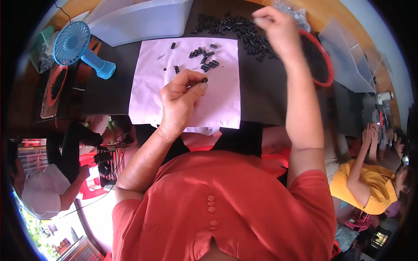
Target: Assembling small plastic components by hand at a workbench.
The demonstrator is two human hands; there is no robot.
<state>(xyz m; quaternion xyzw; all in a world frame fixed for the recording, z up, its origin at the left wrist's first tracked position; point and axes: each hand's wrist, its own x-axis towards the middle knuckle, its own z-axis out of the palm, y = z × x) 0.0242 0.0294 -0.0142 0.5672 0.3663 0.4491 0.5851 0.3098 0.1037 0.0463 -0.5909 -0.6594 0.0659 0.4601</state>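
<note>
My left hand (180, 95) is closed in a pinch over a pale pink cloth (148, 95). Between its thumb and forefinger sits a small black piece (204, 80), mostly covered by the fingers. Several short black cylindrical pieces (204, 59) lie scattered on the cloth just beyond that hand. A large heap of similar black pieces (250, 39) spreads over the dark table at the far right of the cloth. My right hand (278, 32) is raised above the heap's right side, fingers drawn together; whatever they may hold cannot be made out.
A translucent plastic bin (143, 24) stands at the back left, beside a blue handheld fan (74, 45). A red-rimmed tray (329, 76) and a clear container (348, 61) are at the right. People sit on both sides, one in white (41, 191), one in yellow (361, 187).
</note>
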